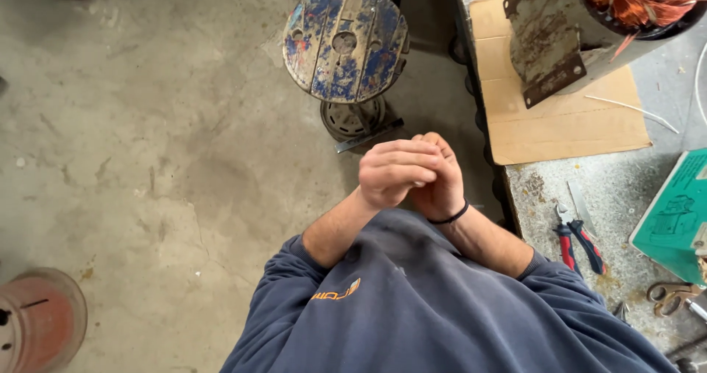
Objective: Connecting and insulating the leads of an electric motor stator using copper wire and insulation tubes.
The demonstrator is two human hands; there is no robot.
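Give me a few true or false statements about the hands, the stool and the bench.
1. The left hand wraps over the right hand. True.
2. The right wrist wears a black band. True.
3. The hands hold the pliers. False: the pliers lie on the bench.
4. The stool stands on the bench. False: it stands on the floor.
5. The motor rests on cardboard. True.

The left hand (396,171) is clasped over the right hand (442,185) at picture centre. At twelve o'clock from them a round stool (345,40) is set on the floor (147,145). At three o'clock a workbench (626,189) is found; on it, pliers (578,242) lie nearest, a cardboard sheet (567,119) at two o'clock, and a motor stator (589,19) is propped on that sheet.
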